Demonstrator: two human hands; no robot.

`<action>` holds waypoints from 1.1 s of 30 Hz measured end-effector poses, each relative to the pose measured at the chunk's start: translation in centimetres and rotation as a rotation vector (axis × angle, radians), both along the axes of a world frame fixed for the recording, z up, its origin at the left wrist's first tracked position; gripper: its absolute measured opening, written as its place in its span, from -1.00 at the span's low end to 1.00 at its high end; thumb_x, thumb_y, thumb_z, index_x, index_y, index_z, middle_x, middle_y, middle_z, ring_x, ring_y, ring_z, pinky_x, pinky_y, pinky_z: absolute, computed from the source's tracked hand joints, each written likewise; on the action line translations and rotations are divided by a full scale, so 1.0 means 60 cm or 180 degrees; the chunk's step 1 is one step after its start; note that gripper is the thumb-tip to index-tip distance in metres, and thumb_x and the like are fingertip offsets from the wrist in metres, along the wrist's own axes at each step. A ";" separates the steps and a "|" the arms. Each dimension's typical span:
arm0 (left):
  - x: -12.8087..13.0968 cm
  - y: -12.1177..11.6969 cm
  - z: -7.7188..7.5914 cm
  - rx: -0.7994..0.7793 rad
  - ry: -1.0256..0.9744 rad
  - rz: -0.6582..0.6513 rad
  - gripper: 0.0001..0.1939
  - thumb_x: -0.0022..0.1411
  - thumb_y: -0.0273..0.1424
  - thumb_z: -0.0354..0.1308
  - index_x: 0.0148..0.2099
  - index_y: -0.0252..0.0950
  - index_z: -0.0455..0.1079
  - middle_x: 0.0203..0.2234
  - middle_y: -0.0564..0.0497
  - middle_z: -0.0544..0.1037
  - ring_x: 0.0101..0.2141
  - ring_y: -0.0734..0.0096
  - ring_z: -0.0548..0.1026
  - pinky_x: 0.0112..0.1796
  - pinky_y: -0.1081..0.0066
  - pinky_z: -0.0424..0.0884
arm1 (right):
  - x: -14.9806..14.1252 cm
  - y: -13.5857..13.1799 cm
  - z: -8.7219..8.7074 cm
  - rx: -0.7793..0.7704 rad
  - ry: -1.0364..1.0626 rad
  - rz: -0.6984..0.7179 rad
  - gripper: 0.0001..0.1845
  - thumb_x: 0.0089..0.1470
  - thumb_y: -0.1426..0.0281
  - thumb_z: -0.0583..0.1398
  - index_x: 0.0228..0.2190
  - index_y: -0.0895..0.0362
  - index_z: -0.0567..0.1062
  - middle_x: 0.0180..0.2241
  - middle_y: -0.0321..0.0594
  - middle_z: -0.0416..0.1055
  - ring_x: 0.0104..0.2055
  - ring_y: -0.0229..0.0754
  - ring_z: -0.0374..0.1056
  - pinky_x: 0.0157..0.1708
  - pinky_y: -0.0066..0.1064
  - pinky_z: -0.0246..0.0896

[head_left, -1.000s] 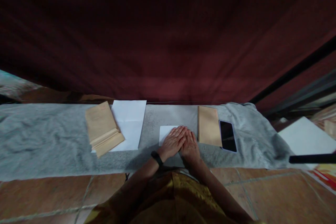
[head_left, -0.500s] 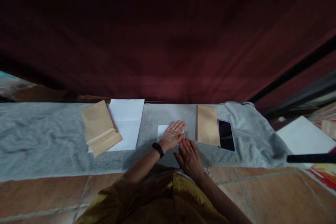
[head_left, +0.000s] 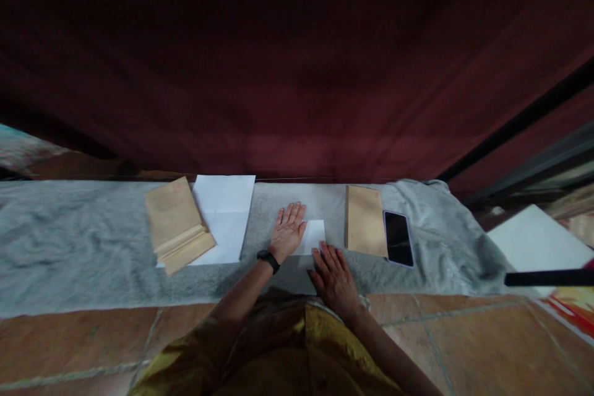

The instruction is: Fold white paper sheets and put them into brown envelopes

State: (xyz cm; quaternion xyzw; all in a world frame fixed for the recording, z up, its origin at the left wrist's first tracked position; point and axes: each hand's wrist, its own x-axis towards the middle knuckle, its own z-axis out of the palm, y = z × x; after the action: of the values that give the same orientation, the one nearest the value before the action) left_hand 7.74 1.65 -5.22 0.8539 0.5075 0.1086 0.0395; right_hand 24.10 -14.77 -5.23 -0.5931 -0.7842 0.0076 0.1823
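A small piece of white paper, folded or cut to a rectangle (head_left: 315, 235), lies on the grey cloth in front of me. My left hand (head_left: 286, 232), with a black band on its wrist, rests flat over the paper's left part and hides it. Its fingers are stretched out and point away from me. My right hand (head_left: 335, 275) lies palm down at the paper's near right corner, fingers extended, the fingertips by its edge. Neither hand grips anything.
Brown envelopes (head_left: 176, 213) overlap white sheets (head_left: 227, 210) on the left. To the right lie a stack of brown envelopes (head_left: 365, 223) and a dark-screened phone (head_left: 398, 238). The grey cloth (head_left: 83, 241) runs across; a dark red drape (head_left: 297, 105) hangs behind it.
My left hand has slid left across the paper, uncovering its right part. My right hand stays about where it was.
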 end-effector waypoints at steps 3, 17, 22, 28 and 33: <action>-0.021 -0.001 -0.004 0.0016 0.0001 0.0285 -0.41 0.50 -0.28 -0.22 0.50 -0.28 0.03 0.43 -0.08 0.14 0.43 0.16 0.02 0.39 0.01 -0.08 | 0.000 -0.002 -0.002 0.0056 -0.0035 -0.0001 -0.39 0.39 0.27 0.08 0.37 0.18 0.16 0.42 0.07 0.06 0.45 0.07 0.00 0.38 0.05 0.00; -0.098 -0.054 -0.002 0.0300 -0.0546 0.0824 -0.46 0.51 -0.31 -0.20 0.40 -0.44 0.20 0.38 -0.30 0.23 0.40 0.01 0.11 0.32 -0.04 0.15 | -0.005 -0.006 -0.002 0.0078 0.0084 -0.0065 -0.36 0.37 0.29 0.10 0.38 0.18 0.16 0.42 0.04 0.05 0.45 0.07 0.02 0.39 0.03 -0.01; -0.092 -0.120 0.004 0.0171 -0.0616 -0.0276 -0.51 0.50 -0.28 -0.07 0.40 -0.21 0.22 0.42 -0.11 0.18 0.42 0.16 0.08 0.35 0.02 0.14 | 0.002 0.021 -0.005 0.0036 0.0416 -0.0136 -0.50 0.37 0.38 0.04 0.28 0.17 0.32 0.34 0.02 0.24 0.37 0.03 0.16 0.33 0.03 0.12; -0.086 -0.136 0.007 0.0026 -0.0334 -0.0456 -0.57 0.51 -0.31 -0.07 0.33 -0.19 0.31 0.34 -0.07 0.34 0.37 0.20 0.19 0.36 -0.02 0.08 | 0.004 0.132 0.005 0.0133 0.0522 -0.0293 -0.52 0.36 0.41 -0.01 0.24 0.18 0.36 0.26 0.03 0.33 0.29 0.03 0.24 0.22 -0.05 0.23; -0.088 -0.135 0.007 0.0137 -0.0316 -0.0416 -0.58 0.51 -0.35 -0.10 0.32 -0.19 0.33 0.33 -0.08 0.35 0.36 0.20 0.23 0.34 -0.02 0.15 | -0.010 0.205 0.017 -0.0367 0.0119 -0.0606 -0.59 0.29 0.42 0.09 0.12 0.14 0.48 0.09 0.06 0.46 0.13 0.09 0.32 0.15 -0.06 0.21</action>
State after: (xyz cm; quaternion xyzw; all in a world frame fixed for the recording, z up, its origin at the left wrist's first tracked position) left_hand 2.48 -6.47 -4.80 0.8794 0.4457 0.1589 0.0533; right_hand 23.50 -2.47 -4.20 -0.6741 -0.7190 0.0464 0.1624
